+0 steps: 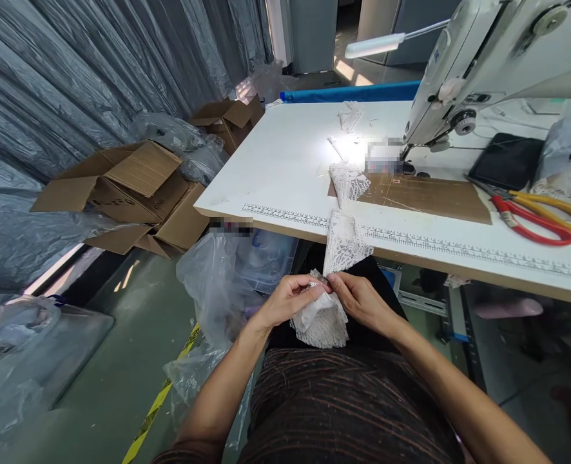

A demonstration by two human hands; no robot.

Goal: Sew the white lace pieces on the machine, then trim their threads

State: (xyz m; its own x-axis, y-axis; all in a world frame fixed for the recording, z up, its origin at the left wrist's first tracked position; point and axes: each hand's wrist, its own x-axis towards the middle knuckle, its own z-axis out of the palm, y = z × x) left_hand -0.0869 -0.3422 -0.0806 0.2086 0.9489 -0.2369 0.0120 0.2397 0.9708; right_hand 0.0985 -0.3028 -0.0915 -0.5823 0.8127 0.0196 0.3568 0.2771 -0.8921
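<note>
My left hand (292,298) pinches a piece of white lace fabric (323,327) just above my lap. Close beside it, my right hand (358,298) also has its fingers closed on the lace, the fingertips of both hands nearly meeting. From there a chain of lace pieces (346,241) runs up over the table's front edge, and another lace piece (348,182) lies flat near the sewing machine (440,84). What exactly sits between my fingertips is partly hidden by them.
Red-and-yellow-handled scissors (537,212) and a black flat object (508,160) lie right on the white table (276,161). A brown board (425,196) is by the needle. Open cardboard boxes (140,187) and plastic bags (212,283) stand left. A lit lamp (375,46) hangs above.
</note>
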